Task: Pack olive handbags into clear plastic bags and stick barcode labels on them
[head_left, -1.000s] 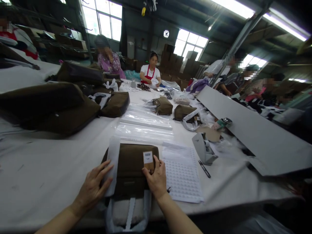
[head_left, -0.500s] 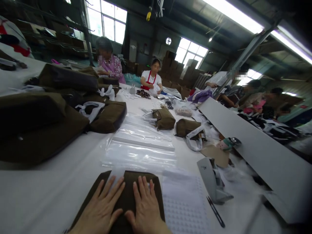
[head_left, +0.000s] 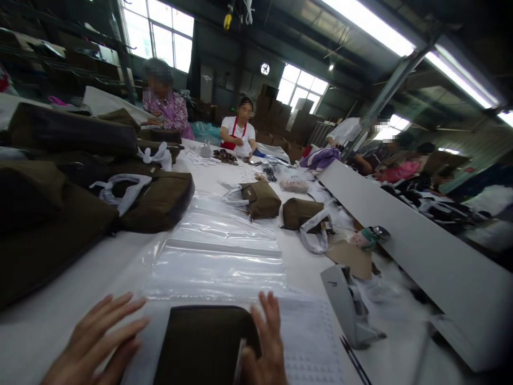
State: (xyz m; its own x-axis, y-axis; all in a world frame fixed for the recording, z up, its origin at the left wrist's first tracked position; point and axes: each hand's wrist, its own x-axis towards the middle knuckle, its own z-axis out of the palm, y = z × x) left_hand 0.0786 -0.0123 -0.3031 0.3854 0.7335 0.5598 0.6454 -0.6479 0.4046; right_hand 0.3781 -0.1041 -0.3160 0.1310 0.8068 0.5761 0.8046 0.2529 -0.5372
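Observation:
A dark olive fabric bag [head_left: 204,342] lies on the white table right in front of me. My left hand [head_left: 96,342] is off to the bag's left, apart from it, fingers spread and holding nothing. At the bag's right edge is my right hand [head_left: 266,342], with its fingers stretched out and slightly blurred. Its thumb lies over the bag's side, near a thin pale strip. Clear plastic bags [head_left: 216,267] lie flat just beyond. A sheet of white dimpled wrap [head_left: 312,342] extends to the right of the bag.
Larger olive bags [head_left: 160,200] are piled on the left. Two small olive bags [head_left: 260,200] with wrapped handles stand ahead. To the right are a grey tape dispenser [head_left: 344,305], dark tweezers [head_left: 356,363], a bottle [head_left: 368,235] and a white board [head_left: 401,240]. Other people sit farther off.
Both hands were flat on the bag; they have lifted and parted, the left hand to the left, the right to the bag's right edge. The bag's visible face and position look different.

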